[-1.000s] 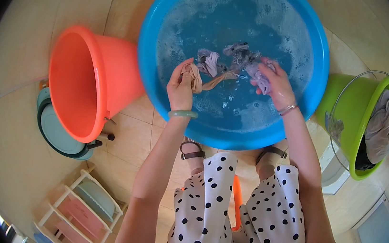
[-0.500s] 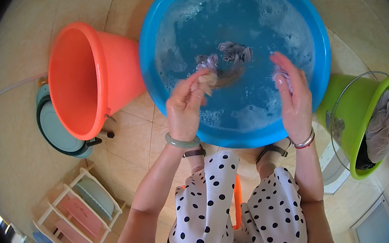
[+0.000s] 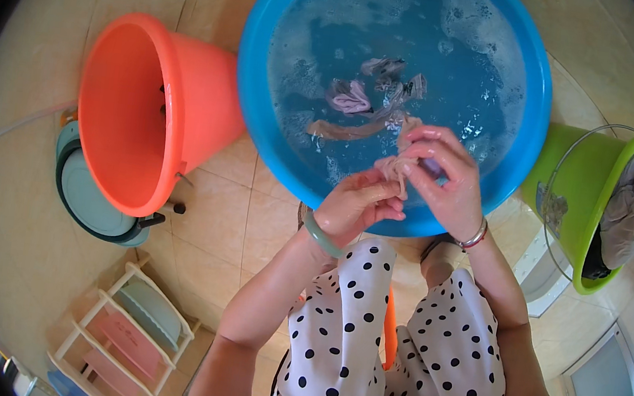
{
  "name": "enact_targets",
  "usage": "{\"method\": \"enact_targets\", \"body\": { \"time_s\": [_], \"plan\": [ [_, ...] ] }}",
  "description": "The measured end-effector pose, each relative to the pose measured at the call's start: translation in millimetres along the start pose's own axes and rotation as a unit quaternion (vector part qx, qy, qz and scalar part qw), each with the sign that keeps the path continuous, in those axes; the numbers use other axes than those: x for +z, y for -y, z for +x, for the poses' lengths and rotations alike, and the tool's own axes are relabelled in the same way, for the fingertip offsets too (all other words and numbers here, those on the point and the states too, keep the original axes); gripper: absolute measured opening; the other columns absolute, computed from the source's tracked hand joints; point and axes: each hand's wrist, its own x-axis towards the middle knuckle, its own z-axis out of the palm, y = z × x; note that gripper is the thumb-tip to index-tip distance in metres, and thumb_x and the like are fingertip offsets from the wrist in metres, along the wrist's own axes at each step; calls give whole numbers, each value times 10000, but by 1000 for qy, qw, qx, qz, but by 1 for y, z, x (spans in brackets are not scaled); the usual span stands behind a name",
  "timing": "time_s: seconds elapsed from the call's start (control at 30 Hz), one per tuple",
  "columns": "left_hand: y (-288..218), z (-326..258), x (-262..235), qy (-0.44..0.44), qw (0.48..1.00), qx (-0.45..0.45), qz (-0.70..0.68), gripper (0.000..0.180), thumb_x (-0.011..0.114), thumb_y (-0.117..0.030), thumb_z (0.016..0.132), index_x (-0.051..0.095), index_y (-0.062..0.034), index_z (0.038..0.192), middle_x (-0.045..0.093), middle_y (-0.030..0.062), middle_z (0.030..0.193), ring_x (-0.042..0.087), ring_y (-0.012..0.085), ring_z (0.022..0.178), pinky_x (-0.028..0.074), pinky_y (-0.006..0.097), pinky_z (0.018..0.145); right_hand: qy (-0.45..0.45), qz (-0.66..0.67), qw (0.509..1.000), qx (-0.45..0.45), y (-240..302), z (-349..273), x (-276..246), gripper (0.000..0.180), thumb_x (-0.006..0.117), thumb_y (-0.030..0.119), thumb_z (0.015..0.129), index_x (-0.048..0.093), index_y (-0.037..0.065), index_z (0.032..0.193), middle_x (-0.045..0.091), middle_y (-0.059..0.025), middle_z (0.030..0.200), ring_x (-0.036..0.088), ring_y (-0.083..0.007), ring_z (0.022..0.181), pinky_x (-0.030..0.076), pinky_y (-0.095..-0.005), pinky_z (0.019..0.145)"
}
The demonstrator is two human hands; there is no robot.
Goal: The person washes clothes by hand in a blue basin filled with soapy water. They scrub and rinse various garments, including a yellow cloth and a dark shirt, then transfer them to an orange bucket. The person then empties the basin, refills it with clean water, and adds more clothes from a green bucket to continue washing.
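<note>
My left hand (image 3: 359,203) and my right hand (image 3: 448,178) are close together over the near part of a blue basin (image 3: 253,58) of soapy water. Both are closed on a wet, thin beige cloth (image 3: 395,168), perhaps a sock, pinched between the fingertips. A bit of lavender fabric shows under my right fingers; whether it is held or floating, I cannot tell. Just beyond, a lavender cloth (image 3: 349,97), a greyish cloth (image 3: 384,68) and a twisted beige strip (image 3: 340,131) float in the water.
An orange bucket (image 3: 207,99) lies tilted left of the basin, beside a pale green stool (image 3: 98,193). A green bucket (image 3: 582,169) with grey clothing (image 3: 628,210) stands at right. A white rack (image 3: 106,299) is at lower left. My knees are below the basin.
My right hand, open before, has moved left to join my left hand and grip the beige cloth. My left hand has moved right and nearer with it. The floating cloths have drifted and spread.
</note>
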Motion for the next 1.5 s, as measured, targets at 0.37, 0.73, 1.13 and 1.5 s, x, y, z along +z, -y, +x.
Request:
{"method": "enact_targets", "body": {
  "time_s": [0.37,0.73,1.13,1.5],
  "plan": [
    [-7,-14,-16,54,983,-40,-173,378,393,-509,949,548,-181,1054,541,-28,785,500,96,667,452,278,634,175,-110,963,-175,21,-2,19,113,589,-8,744,606,81,810,629,-10,974,573,-230,997,451,-364,846],
    [-11,-17,18,-137,985,-26,-106,258,493,-278,942,572,-71,1074,515,13,800,488,126,739,449,315,691,15,-270,949,-165,-62,88,67,162,632,157,803,640,67,938,608,-74,965,602,-265,848,498,-363,722],
    [-21,-4,18,-140,976,-1,-167,353,464,-383,955,532,-96,1150,546,-7,751,498,90,671,382,243,562,-27,52,997,49,-7,13,19,130,641,-11,747,586,36,856,636,-80,875,573,-241,797,481,-323,724],
    [-10,-13,-1,-151,977,38,-143,314,543,-122,836,509,-38,1137,593,28,927,554,109,749,453,257,638,-3,5,998,70,-25,18,20,257,719,93,736,610,79,969,596,-54,972,566,-155,700,479,-282,604]
  ]
}}
